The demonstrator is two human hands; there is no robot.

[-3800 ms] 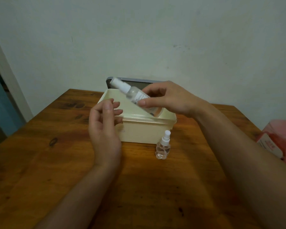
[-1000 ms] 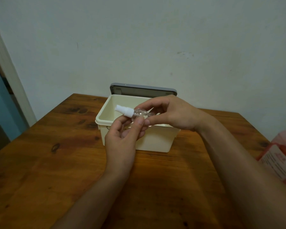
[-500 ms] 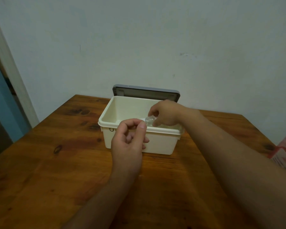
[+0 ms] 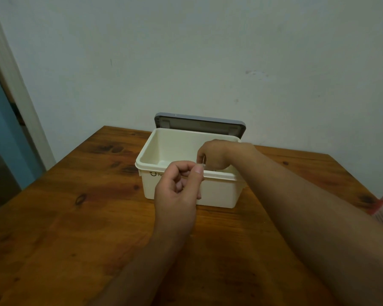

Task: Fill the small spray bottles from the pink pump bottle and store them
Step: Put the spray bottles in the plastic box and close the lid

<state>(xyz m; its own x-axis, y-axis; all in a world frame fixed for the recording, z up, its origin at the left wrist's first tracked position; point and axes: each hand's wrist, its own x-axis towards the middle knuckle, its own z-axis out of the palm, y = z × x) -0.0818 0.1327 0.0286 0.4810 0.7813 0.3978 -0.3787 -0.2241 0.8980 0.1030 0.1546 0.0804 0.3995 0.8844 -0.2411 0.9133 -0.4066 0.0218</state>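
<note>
Bottle [image 4: 204, 164] mostly hidden, just a clear glint under right hand [image 4: 217, 155] inside box [image 4: 219, 193]; grip can't tell; left hand [image 4: 177, 195] curled, empty

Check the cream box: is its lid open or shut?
Open. The grey lid stands upright behind the cream box, and the right hand reaches down inside the box.

The cream plastic box [image 4: 175, 146] stands open-topped on the brown wooden bench [image 4: 75, 239], and its left half is free from above. The right grip [image 4: 217, 154] and its forearm cross the right half over the near rim. The grey lid [image 4: 199, 124] stands upright behind, closing off the back. The left grip [image 4: 177, 188] hovers before the near wall. Bare wood lies left and in front.
</note>
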